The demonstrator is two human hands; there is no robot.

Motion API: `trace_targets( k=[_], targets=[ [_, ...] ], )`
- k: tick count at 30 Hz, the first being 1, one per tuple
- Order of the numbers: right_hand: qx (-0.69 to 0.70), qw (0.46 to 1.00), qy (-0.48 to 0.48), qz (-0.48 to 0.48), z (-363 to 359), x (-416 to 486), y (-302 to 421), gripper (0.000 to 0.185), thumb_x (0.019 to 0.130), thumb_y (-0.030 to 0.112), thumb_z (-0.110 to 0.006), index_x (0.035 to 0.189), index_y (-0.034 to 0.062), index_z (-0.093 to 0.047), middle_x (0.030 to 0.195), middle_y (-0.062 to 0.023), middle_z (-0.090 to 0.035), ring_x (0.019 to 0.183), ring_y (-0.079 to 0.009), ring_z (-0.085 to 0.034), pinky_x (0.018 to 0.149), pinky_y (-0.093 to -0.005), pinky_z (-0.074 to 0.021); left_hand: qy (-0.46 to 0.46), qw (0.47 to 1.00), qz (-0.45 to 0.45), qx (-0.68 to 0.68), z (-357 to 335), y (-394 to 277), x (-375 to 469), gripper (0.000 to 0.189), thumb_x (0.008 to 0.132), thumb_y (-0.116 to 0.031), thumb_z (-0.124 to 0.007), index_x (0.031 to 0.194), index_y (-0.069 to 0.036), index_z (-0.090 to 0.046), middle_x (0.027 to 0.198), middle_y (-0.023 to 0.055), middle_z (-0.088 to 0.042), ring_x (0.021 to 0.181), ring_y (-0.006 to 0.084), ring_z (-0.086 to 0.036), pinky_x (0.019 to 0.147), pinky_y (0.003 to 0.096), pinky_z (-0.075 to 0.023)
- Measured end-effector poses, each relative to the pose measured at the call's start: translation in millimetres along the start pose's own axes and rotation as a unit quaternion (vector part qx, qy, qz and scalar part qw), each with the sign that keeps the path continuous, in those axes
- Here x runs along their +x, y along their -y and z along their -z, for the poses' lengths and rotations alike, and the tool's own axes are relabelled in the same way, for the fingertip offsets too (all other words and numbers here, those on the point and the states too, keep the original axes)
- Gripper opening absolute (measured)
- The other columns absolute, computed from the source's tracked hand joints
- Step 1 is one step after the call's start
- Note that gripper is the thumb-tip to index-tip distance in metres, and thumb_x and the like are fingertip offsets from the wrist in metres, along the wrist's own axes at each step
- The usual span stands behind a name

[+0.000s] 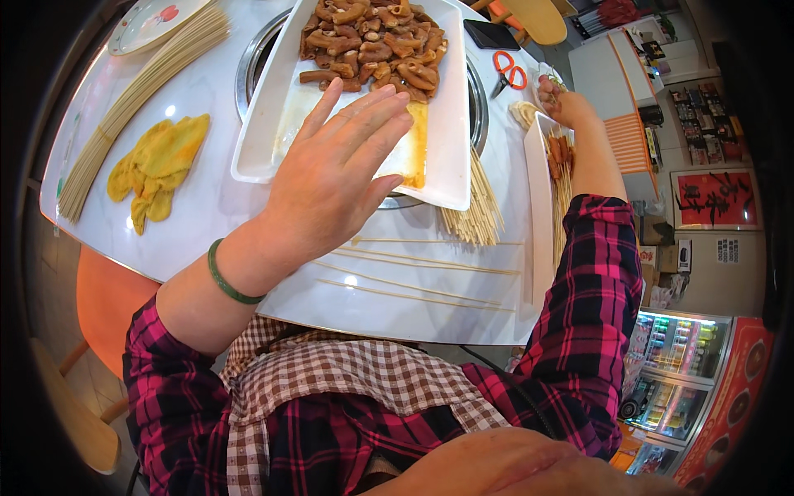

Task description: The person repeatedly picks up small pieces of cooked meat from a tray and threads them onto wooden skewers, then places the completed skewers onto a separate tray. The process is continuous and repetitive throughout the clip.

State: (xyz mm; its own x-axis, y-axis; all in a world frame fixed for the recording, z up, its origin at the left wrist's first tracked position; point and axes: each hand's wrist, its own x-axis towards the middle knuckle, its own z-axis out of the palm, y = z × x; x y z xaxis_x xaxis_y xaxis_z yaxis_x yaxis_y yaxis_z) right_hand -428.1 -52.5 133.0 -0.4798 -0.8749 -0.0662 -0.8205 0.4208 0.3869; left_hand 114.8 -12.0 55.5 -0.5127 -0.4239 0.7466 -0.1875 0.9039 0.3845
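Note:
My left hand [347, 155] hovers palm down over the near part of a white plastic tray [255, 146], fingers stretched and holding nothing. Brown cut pieces of meat [375, 46] are heaped at the tray's far end, and yellowish liquid lies in the bare part. My right hand [564, 105] reaches to a small clear bag or dish [548, 69] with something greenish at its fingers; its grip is unclear. Below that arm stands a narrow white box [535, 186] with skewered meat [558, 155] in it. Several single bamboo skewers [422, 263] lie before me.
A bundle of skewers [476, 211] sticks out from under the tray. Red-handled scissors [513, 73] and a black phone [493, 35] lie farther back. Leftward are a yellow cloth [160, 162], a long skewer bundle [139, 93] and a plate [149, 26]. A metal ring [246, 68] surrounds a table opening.

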Motion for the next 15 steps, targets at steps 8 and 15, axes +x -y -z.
trace_targets(
  k=[8, 15],
  targets=[
    [0.105, 0.992, -0.061, 0.033, 10.0, -26.6, -0.7, 0.021, 0.074, 0.025, -0.077, 0.079, 0.0068, -0.069, 0.081, -0.0127, -0.07, 0.078, -0.0282, -0.067, 0.072, -0.038, -0.0523, 0.011, 1.0, 0.0, -0.006, -2.0, -3.6, -1.8, 0.059, 0.074, -0.008, -0.076, 0.129, -0.003, -0.054, 0.141, 0.0124, -0.051, 0.134, 0.0295, -0.047, 0.115, 0.0544, -0.0276],
    [0.268, 0.96, -0.015, -0.078, -0.8, -17.7, -3.6, 0.02, 0.089, 0.019, -0.067, 0.082, -0.0005, -0.065, 0.072, -0.0108, -0.068, 0.054, -0.0165, -0.063, 0.047, -0.0307, -0.049, 0.008, 1.0, -0.002, 0.006, -4.8, -7.1, -1.0, 0.056, 0.072, -0.009, -0.078, 0.123, -0.001, -0.057, 0.136, 0.011, -0.054, 0.131, 0.0271, -0.049, 0.115, 0.0536, -0.029]
  ],
)
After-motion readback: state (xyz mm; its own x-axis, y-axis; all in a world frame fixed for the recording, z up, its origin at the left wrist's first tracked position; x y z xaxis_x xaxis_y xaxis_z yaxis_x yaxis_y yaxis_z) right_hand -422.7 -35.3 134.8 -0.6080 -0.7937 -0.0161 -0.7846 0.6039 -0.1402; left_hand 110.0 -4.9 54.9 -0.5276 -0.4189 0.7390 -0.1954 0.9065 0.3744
